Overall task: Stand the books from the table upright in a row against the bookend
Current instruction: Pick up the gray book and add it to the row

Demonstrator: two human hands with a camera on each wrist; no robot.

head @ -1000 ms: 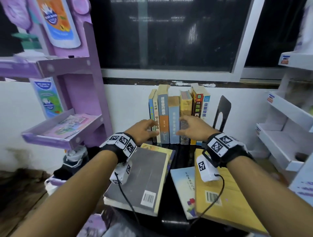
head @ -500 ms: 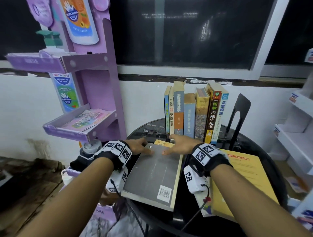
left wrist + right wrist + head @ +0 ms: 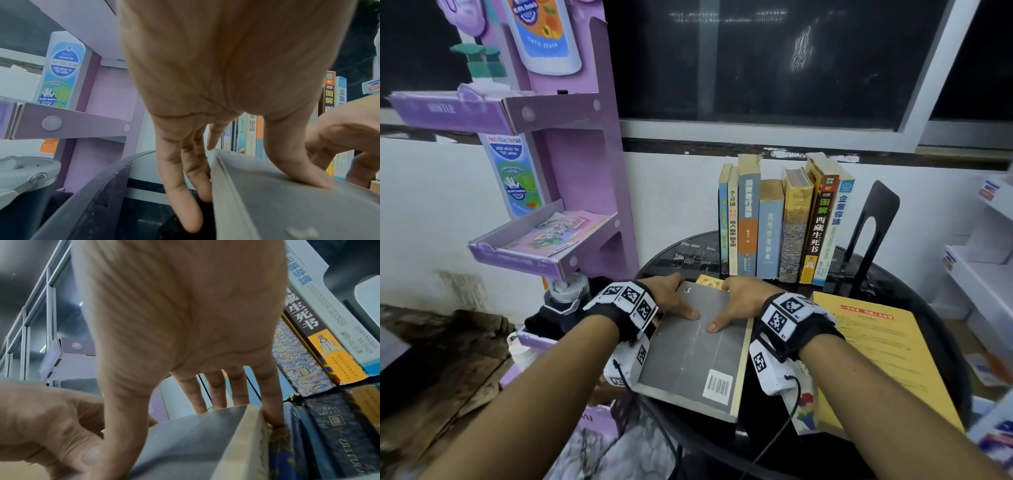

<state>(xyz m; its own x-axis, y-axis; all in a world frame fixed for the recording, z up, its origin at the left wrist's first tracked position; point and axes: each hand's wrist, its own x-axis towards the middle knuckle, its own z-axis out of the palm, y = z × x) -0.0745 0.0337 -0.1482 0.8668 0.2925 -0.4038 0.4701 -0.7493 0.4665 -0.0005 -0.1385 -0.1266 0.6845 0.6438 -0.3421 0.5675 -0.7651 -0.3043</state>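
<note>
Hands newly gripping grey book (image 3: 695,346)

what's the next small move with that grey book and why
Probably lift the grey book off the stack and tip it spine-up. Both hands grip its far end already: left hand with thumb on the cover and fingers down its side, right hand likewise. It lies flat on a yellow book, while the standing row has bare table at its left end.
</note>
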